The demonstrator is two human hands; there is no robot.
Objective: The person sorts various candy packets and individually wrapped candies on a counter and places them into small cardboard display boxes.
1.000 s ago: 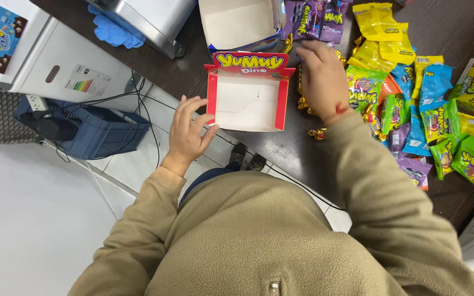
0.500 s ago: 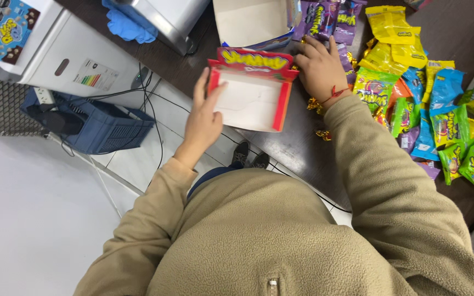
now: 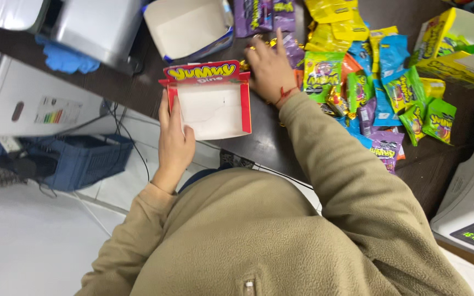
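An empty red-and-white display box (image 3: 210, 104) lies at the near edge of the dark table (image 3: 111, 87). My left hand (image 3: 174, 142) holds it by its left wall, fingers along the side. My right hand (image 3: 270, 68) rests palm down on the table just right of the box, over small gold-wrapped sweets and the edge of the packet pile. Whether its fingers grip anything is hidden. A red thread circles that wrist.
Many candy packets (image 3: 368, 71) in purple, yellow, blue and green cover the table to the right. A second open box (image 3: 190, 27) lies behind, and a yellow box (image 3: 456, 49) at far right. A weighing scale (image 3: 473, 214) sits lower right; a blue basket (image 3: 78, 159) stands on the floor.
My left hand rose from below the table edge and took hold of the red box's left side. My right hand stayed at the packets next to the box.
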